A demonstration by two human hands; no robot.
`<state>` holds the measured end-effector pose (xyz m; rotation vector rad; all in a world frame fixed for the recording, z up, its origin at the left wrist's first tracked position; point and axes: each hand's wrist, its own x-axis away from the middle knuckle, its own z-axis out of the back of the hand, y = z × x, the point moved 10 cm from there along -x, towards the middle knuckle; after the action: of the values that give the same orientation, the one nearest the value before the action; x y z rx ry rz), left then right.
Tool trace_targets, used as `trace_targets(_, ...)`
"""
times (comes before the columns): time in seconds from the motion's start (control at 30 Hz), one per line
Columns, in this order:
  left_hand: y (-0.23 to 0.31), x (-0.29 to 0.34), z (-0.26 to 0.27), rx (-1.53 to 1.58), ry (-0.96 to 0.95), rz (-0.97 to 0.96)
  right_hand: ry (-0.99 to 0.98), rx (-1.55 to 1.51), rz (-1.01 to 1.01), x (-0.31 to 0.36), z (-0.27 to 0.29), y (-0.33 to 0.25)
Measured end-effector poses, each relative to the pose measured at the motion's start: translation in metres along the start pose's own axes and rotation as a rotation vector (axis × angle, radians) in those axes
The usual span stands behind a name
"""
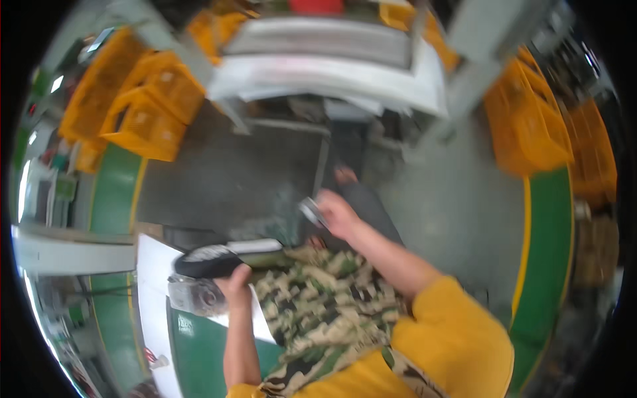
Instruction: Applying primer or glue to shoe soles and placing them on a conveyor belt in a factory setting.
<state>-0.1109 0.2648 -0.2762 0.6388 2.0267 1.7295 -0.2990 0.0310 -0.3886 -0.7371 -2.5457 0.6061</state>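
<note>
My left hand (233,286) grips the near end of a black, rounded thing with a pale grey top (207,261); it looks somewhat like a shoe, but blur hides its exact kind. Below that lies a clear or greyish boxy item (198,296) on the white edge of the table. In front of my body, over the floor and my legs, my right hand (336,213) is closed around a small silver-grey object (312,213), too smeared to name. A camouflage apron (318,298) covers my lap.
The table's green top (212,345) is at my left. A long white piece (255,246) lies beyond the black thing. Ahead stands a white bench (318,76). Yellow crates (149,116) are stacked at the left, and more yellow crates (531,126) at the right.
</note>
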Motion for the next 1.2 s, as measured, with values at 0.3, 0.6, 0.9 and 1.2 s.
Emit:
trace_targets(0.3,0.014,-0.004,-0.013,0.106,0.057,0.081,0.047,0.065,-0.121,-0.017,0.080,0.051)
trace_targets(0.6,0.009,-0.019,-0.039,0.003,0.003,0.114,0.118,0.162,-0.075,-0.026,0.097,0.064)
trace_targets(0.9,0.065,-0.031,-0.115,-0.096,-0.172,-0.056,0.081,0.203,-0.129,-0.021,0.097,0.062)
trace_targets(1.2,0.299,-0.084,-0.214,-0.397,-0.258,-0.605,0.040,0.107,-0.053,-0.028,0.096,0.046)
